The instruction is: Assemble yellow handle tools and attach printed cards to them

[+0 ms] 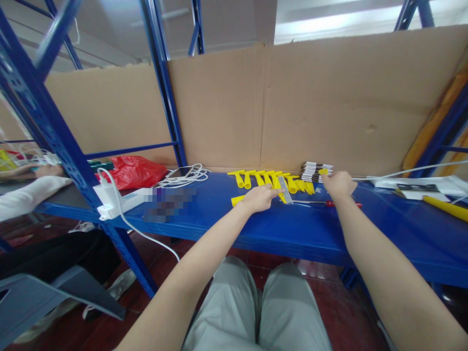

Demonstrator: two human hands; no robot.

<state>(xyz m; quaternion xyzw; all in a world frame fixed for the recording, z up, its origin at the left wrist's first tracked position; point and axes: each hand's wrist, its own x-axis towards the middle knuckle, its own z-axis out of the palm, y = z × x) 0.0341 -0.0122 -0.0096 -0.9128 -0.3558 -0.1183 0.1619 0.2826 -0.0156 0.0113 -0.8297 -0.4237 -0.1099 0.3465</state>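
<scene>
My left hand [259, 197] is closed around a yellow-handled scraper, its yellow handle end [237, 200] showing left of the fist and a flat grey blade [285, 190] on the other side. Fingers of my right hand [340, 185] pinch a small yellow piece [323, 171] beside a stack of white-and-dark blades or packets [313, 170]. Behind my left hand runs a row of yellow T-shaped handles [247, 180]. Several small yellow pieces [304, 186] lie between the hands. A screwdriver with a red handle [330, 204] rests near my right wrist, partly hidden by it.
The blue shelf [219, 222] has a cardboard wall [307, 107] behind it. Leftward are a white power strip [124, 202], red plastic bag [137, 171] and coiled white cable [188, 175]. A yellow rod-like object [446, 208] lies right. Another person's sleeve [34, 195] shows past the post.
</scene>
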